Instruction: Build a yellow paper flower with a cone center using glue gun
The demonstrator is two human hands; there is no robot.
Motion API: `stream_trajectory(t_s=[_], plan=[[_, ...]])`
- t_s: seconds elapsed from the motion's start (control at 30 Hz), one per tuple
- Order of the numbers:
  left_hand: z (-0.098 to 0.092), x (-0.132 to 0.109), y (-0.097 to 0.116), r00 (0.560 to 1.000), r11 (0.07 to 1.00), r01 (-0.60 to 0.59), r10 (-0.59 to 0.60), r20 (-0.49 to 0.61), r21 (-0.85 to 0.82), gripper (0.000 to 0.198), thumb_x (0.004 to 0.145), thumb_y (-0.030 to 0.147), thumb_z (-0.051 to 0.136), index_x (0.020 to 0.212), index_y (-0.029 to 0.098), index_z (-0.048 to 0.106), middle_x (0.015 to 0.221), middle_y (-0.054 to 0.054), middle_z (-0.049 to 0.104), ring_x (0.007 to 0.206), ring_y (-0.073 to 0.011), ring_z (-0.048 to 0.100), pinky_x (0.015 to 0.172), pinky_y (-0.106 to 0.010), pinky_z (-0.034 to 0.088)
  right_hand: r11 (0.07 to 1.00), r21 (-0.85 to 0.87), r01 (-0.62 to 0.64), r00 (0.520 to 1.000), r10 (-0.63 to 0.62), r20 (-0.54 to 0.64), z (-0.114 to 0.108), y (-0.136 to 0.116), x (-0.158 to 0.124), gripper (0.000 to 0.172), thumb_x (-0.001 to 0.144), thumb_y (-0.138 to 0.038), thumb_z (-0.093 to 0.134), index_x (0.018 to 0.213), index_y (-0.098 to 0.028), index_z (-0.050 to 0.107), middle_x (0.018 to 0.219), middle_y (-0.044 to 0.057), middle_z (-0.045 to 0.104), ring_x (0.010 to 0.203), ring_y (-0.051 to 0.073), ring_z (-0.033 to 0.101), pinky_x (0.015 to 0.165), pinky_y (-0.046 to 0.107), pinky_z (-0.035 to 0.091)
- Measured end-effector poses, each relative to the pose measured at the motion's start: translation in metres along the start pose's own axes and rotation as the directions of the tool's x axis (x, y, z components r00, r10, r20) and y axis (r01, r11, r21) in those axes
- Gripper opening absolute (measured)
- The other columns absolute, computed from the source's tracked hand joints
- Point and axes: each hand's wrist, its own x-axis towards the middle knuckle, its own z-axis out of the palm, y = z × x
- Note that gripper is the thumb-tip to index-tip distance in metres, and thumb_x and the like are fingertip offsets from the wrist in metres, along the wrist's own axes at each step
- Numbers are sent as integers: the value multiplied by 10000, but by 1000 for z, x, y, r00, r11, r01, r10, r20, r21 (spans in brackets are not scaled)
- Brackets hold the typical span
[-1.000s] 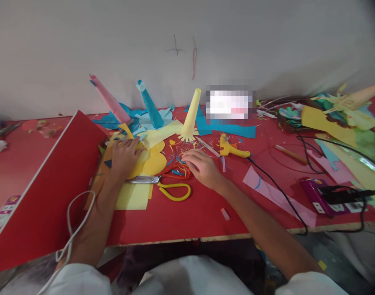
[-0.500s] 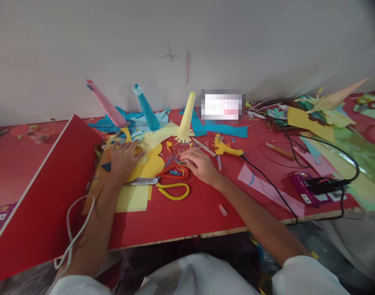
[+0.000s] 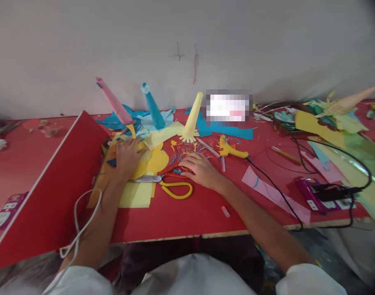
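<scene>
My left hand [image 3: 128, 157] rests with fingers spread on the yellow scalloped paper [image 3: 155, 159], which lies over other yellow sheets. My right hand [image 3: 202, 170] hovers or lies, fingers loosely extended, at the red handle of the scissors [image 3: 176, 190]; I cannot tell whether it touches it. The scissors' blades point left, beside the yellow paper. Beyond my right hand stands a pale yellow paper cone [image 3: 194, 116] with a fringed base. Colored paper scraps [image 3: 184, 152] are scattered in front of that cone. To the right lies a yellow glue gun [image 3: 233, 151].
Blue [image 3: 153, 108] and pink [image 3: 113, 100] paper cones stand at back left. A red partition [image 3: 55, 192] rises on the left. On the right are a pencil [image 3: 285, 155], a pink paper strip [image 3: 276, 194] and a purple power box [image 3: 316, 196] with black cables.
The view has shifted slightly left, so things appear further right. My right hand has come nearer the scissors and now covers part of the red handle. My left hand stays on the yellow paper.
</scene>
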Motion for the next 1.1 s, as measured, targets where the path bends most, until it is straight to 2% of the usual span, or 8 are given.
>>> stream_trajectory(t_s=[0.13,0.27,0.4,0.6,0.73,0.8,0.93,1.1], plan=[[-5,3,-5,994,997,46,-51,-95,-56,349,979,370,612,1268,198,705,1242,-131,732,1247,-328,621,1147,-465,370,997,-39,-60,998,62,31,1,-4,0,502,1002,-484,678,1418,-205,645,1297,145,710,1231,325,586,1098,512,476],[-13,4,-10,969,980,102,-137,-204,-171,290,969,360,652,1191,184,713,1043,-66,721,1095,-265,637,1031,-431,419,995,-38,-97,995,98,30,7,-9,1,444,983,-460,711,1331,-185,696,1293,176,681,1250,353,566,1087,558,491],[-27,1,-7,925,968,140,-203,-322,-210,268,1005,445,605,920,196,655,973,-81,681,1025,-261,621,971,-432,430,996,-15,-86,996,85,-30,18,-13,2,416,959,-386,753,1294,-152,676,1383,193,636,1351,375,504,1169,598,438],[-54,-3,-3,742,905,209,-393,-543,-369,399,1011,343,586,730,243,321,771,-3,413,779,-185,447,772,-386,370,980,158,-123,984,142,-111,23,-11,3,337,892,-291,812,1150,-182,623,1251,159,657,1284,333,535,1140,581,466],[-65,-2,-4,618,852,143,-474,-627,-503,405,1012,228,571,726,241,284,714,44,306,707,-130,334,700,-345,290,937,321,-137,965,199,-171,18,-16,2,363,851,-300,832,1093,-209,577,1211,141,657,1235,328,571,1103,577,491],[-68,-2,-3,586,823,115,-508,-631,-556,418,1015,218,565,709,237,281,675,63,272,665,-112,294,663,-327,259,857,497,-136,960,238,-147,16,-22,2,352,868,-299,793,1107,-222,546,1205,121,648,1117,282,646,1010,509,564],[-76,-3,3,589,811,56,-498,-636,-583,460,1016,279,565,658,229,280,618,71,253,615,-102,263,616,-312,213,589,770,-247,938,345,37,19,-30,1,327,911,-295,694,1148,-255,473,1027,36,665,729,179,697,659,342,609],[-89,-6,10,627,877,80,-414,-660,-474,462,980,289,575,639,227,270,597,59,263,589,-116,261,627,-319,211,606,766,-214,943,332,0,18,-22,1,120,996,-333,588,1050,-251,520,950,24,692,718,170,699,678,328,607]])
